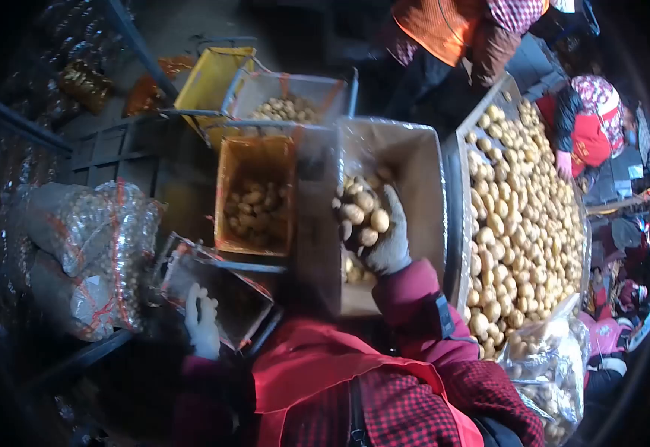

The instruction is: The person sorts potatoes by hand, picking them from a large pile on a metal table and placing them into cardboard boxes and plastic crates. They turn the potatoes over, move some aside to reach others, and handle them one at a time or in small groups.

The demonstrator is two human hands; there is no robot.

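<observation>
My right hand, in a pale, dirty glove, is over a cardboard box lined with clear plastic. Several potatoes lie against its palm and curled fingers, and more sit lower in the box. My left hand, also gloved, is at the left side of a dark, plastic-lined container. Its fingers are raised and slightly bent, with nothing visible in them. An orange-lined crate with potatoes stands just beyond that container.
A long sorting table full of potatoes runs along the right. Filled clear bags lie at the left, another bag at the lower right. A white-lined bin and a yellow one stand ahead. Several people are beyond the table.
</observation>
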